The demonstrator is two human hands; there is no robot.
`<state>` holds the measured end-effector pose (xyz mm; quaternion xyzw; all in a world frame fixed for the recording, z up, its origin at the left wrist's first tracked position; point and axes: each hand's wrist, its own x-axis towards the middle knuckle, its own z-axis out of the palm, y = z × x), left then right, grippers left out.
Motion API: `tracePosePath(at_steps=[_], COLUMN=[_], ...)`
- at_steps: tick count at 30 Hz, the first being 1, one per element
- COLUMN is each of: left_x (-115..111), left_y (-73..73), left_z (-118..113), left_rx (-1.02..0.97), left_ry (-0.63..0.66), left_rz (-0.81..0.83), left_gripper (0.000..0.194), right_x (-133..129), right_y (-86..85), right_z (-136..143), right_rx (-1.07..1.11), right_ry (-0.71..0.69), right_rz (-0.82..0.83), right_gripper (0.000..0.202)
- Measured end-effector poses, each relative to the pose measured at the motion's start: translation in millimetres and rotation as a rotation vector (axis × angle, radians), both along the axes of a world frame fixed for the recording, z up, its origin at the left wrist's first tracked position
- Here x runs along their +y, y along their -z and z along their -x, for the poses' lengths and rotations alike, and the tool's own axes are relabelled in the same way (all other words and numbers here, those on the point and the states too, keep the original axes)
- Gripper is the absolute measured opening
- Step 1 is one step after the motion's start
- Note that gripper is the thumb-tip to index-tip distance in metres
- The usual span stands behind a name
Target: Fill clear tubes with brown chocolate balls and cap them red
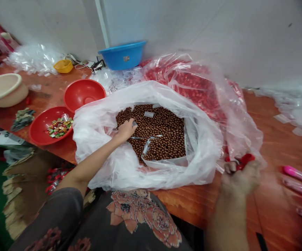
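Observation:
A large white plastic bag point(205, 153) lies open on the orange-red table point(268, 139), holding a mass of small round brown balls point(164, 132). My left hand point(127, 130) reaches over the bag's left side, its fingers closed round a small clear piece at the edge of the balls. To the right of the bag, my right hand point(241, 174) grips a small red piece point(246, 160), slightly blurred. Behind the bag is a clear bag of red pieces point(193, 87).
Red bowls point(84, 92) stand at the left, one with wrapped sweets point(60, 127). A blue basin point(125, 55) and yellow bowl point(63, 66) are at the back, a cream basin point(6, 90) far left. Pink-capped tubes point(300, 174) lie at the right edge.

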<state>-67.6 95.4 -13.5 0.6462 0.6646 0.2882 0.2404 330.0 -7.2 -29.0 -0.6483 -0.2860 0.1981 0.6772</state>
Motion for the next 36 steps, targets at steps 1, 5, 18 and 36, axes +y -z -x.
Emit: tracePosePath(at_steps=[1,5,18,36], left_x=[3.2,7.9,51.1,56.8], left_y=[2.4,3.6,11.9,29.5], left_z=[-1.0,-0.4,-40.6,-113.4], left_rx=[0.017,0.066,-0.187,-0.773], left_ry=[0.021,0.112,0.485,0.413], left_rz=[0.006,0.042,0.281,0.461], left_gripper=[0.027,0.021,0.025,0.029], right_x=[-6.3,-24.4,-36.1,-17.7], right_y=[-8.2,-29.7,-7.7,-2.6], right_z=[7.7,41.4,98.6,115.3], right_rx=[0.051,0.158,0.107,0.129], right_ry=[-0.010,-0.103,-0.617,-0.582], right_rz=[-0.019,-0.051,0.098,0.108], right_gripper=[0.036,0.036,0.032,0.034])
